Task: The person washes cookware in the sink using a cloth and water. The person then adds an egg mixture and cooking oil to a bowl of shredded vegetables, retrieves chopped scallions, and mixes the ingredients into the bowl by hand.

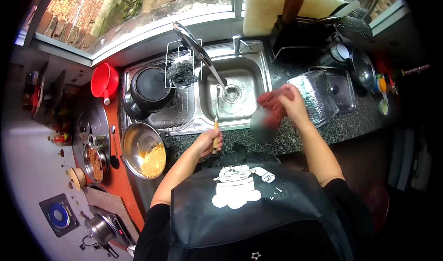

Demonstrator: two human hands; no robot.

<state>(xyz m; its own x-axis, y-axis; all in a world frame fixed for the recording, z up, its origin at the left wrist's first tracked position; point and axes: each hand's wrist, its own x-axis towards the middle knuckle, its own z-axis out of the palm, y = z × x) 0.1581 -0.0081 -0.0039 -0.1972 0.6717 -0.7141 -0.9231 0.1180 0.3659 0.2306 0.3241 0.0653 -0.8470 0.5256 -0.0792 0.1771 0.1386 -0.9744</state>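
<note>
My left hand (pixel 209 142) is closed around the wooden handle of a long metal utensil (pixel 217 107). Its thin shaft points up over the sink (pixel 265 67), and its far end is too small to identify. To the right of the basin, my right hand (pixel 294 103) grips a crumpled dark red cloth (pixel 275 105). Just below the cloth is a round grey, metal-looking disc (pixel 264 127), partly blurred. Whether the right hand also holds the disc, I cannot tell. A chrome faucet (pixel 194 46) reaches down over the basin.
A black pot (pixel 150 90) rests upside down on the drainboard, beside a wire rack (pixel 183 83) with a dark scourer. Left stand a red pan (pixel 104 80) and a steel bowl (pixel 131 143) of yellowish crumbs. A foil-like sheet (pixel 311 94) and black rack (pixel 295 44) are right.
</note>
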